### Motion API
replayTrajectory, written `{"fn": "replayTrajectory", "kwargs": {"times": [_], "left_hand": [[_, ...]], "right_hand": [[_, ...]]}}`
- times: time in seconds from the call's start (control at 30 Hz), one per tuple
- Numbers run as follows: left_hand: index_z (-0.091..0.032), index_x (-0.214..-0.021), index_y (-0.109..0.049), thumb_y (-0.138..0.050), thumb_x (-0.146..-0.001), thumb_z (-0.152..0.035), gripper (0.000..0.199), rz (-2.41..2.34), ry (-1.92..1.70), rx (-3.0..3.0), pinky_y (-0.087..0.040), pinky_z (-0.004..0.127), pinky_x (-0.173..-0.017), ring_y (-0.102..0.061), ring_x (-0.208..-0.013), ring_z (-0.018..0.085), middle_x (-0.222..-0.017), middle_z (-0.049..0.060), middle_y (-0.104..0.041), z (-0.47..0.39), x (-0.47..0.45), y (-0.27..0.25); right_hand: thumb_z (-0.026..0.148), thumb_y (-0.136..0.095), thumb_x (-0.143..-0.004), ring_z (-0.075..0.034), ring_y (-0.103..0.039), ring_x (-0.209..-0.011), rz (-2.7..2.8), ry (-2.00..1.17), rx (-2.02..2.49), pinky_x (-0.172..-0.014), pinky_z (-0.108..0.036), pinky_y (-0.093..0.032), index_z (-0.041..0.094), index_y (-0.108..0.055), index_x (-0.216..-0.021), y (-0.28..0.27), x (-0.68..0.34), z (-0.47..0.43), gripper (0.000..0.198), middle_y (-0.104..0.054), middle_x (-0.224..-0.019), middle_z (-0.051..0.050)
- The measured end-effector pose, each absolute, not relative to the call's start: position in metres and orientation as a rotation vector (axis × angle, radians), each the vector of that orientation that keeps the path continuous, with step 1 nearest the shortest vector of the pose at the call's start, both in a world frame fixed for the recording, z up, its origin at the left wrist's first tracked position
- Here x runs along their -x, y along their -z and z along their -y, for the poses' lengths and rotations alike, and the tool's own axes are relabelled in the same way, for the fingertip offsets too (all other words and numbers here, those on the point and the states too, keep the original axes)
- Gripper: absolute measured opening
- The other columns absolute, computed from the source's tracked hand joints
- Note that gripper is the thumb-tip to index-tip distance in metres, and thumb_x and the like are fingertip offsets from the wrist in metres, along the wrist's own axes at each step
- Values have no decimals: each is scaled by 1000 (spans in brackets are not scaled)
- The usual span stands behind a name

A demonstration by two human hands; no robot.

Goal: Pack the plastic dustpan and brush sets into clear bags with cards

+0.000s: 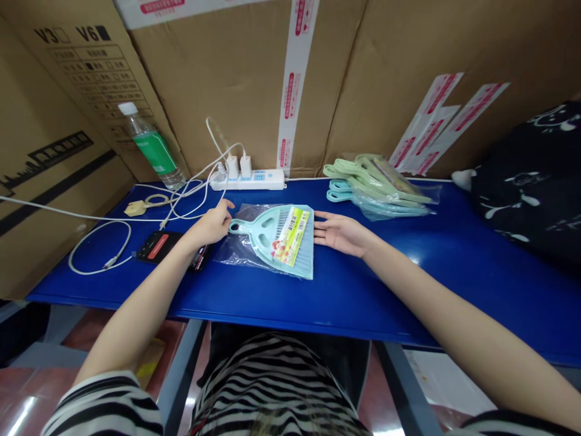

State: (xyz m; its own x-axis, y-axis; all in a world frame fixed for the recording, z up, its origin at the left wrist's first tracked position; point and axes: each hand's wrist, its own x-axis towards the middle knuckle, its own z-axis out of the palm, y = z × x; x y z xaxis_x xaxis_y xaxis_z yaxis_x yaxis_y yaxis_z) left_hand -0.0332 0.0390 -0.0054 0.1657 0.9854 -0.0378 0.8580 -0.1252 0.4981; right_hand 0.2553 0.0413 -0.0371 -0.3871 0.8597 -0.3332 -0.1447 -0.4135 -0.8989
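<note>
A light-blue dustpan and brush set [262, 234] lies flat on the blue table in a clear plastic bag, with a yellow-green label [291, 237] across its bristle end. The handle loop points left. At that loop my left hand [213, 225] has its fingers bent in, closed on the handle end, one finger sticking out above it. My right hand [341, 234] rests at the opposite, wide edge, palm turned up, fingers stretched out and apart. Its fingertips meet the edge of the set without wrapping round it.
More bagged green and blue dustpan sets [385, 184] are piled at the back right. A power strip [267, 179], white cables, a water bottle [157, 151] and a black device [158, 247] are on the left. Cardboard [227, 79] walls the back; a black patterned bag [531, 188] stands right.
</note>
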Motion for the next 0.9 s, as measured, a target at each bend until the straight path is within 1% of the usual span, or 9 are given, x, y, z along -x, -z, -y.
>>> {"fn": "replayTrajectory", "kwargs": {"times": [0.07,0.17,0.37,0.43,0.53,0.63,0.7,0.8,0.9], "left_hand": [[-15,-114,-47,-42,-73,-8,43,-1760,-426,-2062,-45,26,-65,-57,-60,13,-78,0,-60,-40,35,6],[-16,-114,-47,-42,-72,-7,43,-1756,-440,-2086,-44,24,-64,-56,-61,13,-80,0,-61,-41,38,7],[-16,-112,-48,-41,-72,-5,43,-1775,-399,-2115,-44,25,-66,-57,-62,13,-80,1,-61,-41,37,6],[-16,-111,-48,-40,-71,-3,43,-1814,-391,-2136,-45,26,-68,-58,-66,14,-81,2,-61,-41,36,4],[-17,-110,-49,-40,-70,-2,43,-1865,-389,-2156,-46,28,-73,-61,-73,17,-82,3,-62,-41,37,2],[-18,-108,-50,-41,-71,-2,42,-1878,-419,-2177,-47,30,-78,-63,-82,19,-86,4,-64,-42,38,2],[-18,-107,-50,-41,-71,-3,40,-1862,-450,-2203,-47,31,-80,-64,-86,20,-90,5,-65,-43,38,2],[-19,-107,-50,-40,-73,-3,39,-1861,-453,-2236,-48,33,-82,-64,-90,22,-91,6,-66,-42,37,3],[-18,-110,-50,-39,-75,-3,39,-1894,-406,-2240,-48,34,-82,-65,-92,23,-88,6,-65,-41,35,2]], "right_hand": [[2,-53,-77,-20,-67,-104,1056,-1849,1146,-100,-42,-50,22,-45,-115,35,-255,-40,44,-71,-102,-8],[-1,-59,-73,-18,-68,-101,1072,-1805,1195,-99,-37,-50,20,-37,-129,33,-255,-38,64,-72,-98,-6],[1,-68,-69,-18,-70,-90,1223,-1713,1199,-96,-39,-53,19,-35,-137,39,-259,-40,78,-72,-93,-4],[2,-71,-67,-18,-70,-85,1283,-1679,1183,-94,-40,-54,18,-40,-134,41,-261,-42,75,-72,-89,-3],[2,-71,-64,-17,-69,-80,1394,-1602,1210,-92,-39,-55,18,-52,-121,41,-266,-45,62,-71,-86,-2],[4,-68,-67,-16,-68,-76,1566,-1465,1261,-86,-40,-57,19,-59,-111,41,-270,-47,47,-69,-94,-5],[9,-63,-73,-17,-65,-73,1728,-1211,1320,-80,-41,-57,20,-63,-107,42,-271,-47,36,-66,-98,-6],[23,-57,-83,-21,-62,-78,2004,-609,1360,-81,-45,-53,21,-69,-99,43,-268,-43,21,-63,-93,-8],[35,-54,-87,-27,-56,-88,2199,-169,1339,-83,-47,-49,20,-74,-95,43,-260,-34,26,-60,-89,-11]]}}
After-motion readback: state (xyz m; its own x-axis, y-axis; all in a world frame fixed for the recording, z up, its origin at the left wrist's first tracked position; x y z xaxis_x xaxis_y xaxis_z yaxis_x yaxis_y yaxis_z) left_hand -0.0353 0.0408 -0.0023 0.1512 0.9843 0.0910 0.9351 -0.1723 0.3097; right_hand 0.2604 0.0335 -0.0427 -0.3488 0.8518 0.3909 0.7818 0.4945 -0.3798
